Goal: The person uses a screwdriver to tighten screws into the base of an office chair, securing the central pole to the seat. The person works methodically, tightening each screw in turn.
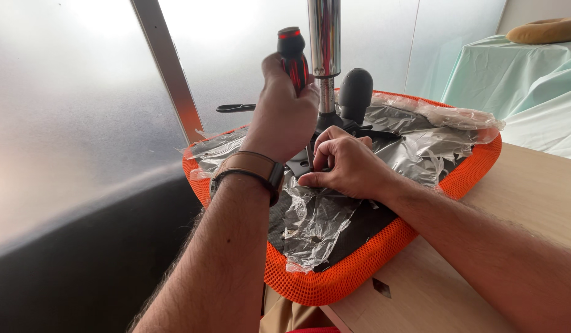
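Note:
An upturned chair seat with an orange mesh rim [335,283] lies on a light wooden table [532,197], its black underside covered in clear plastic wrap [316,222]. My left hand [284,114] grips a black and red screwdriver [293,52] held upright, its shaft pointing down at the black metal mechanism plate [301,165]. My right hand [347,165] rests on the plate with fingers curled around the screwdriver tip; what they pinch is hidden. A chrome gas cylinder [324,43] rises from the mechanism.
A black knob [355,92] and a black lever [236,108] stick out beside the cylinder. Frosted panels with a metal bar [168,68] stand behind. At the right, a pale green cloth [520,74] covers a surface with a tan cushion [544,29].

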